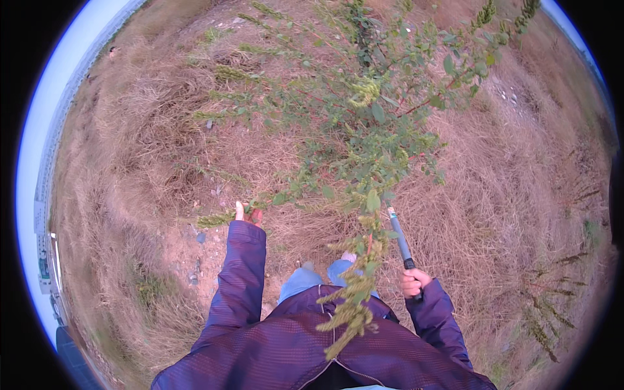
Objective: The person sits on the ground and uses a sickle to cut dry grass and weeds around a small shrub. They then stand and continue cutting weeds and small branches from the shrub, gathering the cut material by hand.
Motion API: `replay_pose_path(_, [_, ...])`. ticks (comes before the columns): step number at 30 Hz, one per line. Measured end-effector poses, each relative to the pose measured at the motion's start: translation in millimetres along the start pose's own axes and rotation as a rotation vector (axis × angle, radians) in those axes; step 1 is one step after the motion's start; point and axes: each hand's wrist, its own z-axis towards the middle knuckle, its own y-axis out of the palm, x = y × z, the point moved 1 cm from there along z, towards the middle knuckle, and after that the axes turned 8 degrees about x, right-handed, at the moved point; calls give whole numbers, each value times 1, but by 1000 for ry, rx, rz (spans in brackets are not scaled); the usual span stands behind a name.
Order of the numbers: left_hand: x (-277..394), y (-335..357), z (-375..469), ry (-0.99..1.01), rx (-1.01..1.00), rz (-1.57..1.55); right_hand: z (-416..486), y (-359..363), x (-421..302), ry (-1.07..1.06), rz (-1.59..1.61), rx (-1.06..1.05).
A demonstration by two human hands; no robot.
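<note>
A tall leafy weed (341, 136) with reddish stems and green seed spikes spreads in front of me, one spike hanging over my jacket. My left hand (250, 214) grips one of its side branches near the tip, with a green spike sticking out to the left of the fingers. On the right, my right hand (414, 282) is closed around the black grip of a tool with a grey shaft (400, 238). The shaft points up and away from me into the foliage, where leaves hide its far end.
Dry, matted grass (468, 204) surrounds the plant. Bare soil with small stones (195, 265) lies left of my legs. Another weed with dark seed spikes (548, 312) stands at the lower right. Buildings (45, 258) show at the far left edge.
</note>
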Motion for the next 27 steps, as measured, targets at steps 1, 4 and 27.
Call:
replay_pose_path(1, [-2, -3, 0, -15, 1, -5, -8, 0, 2, 28, 24, -72])
replay_pose_path(4, [-10, -8, 5, -16, 23, 54, -29, -2, 20, -40, 45, -2])
replay_pose_path(27, [-41, 1, -11, -511, 13, -259, -40, 34, 191, -240, 259, -186])
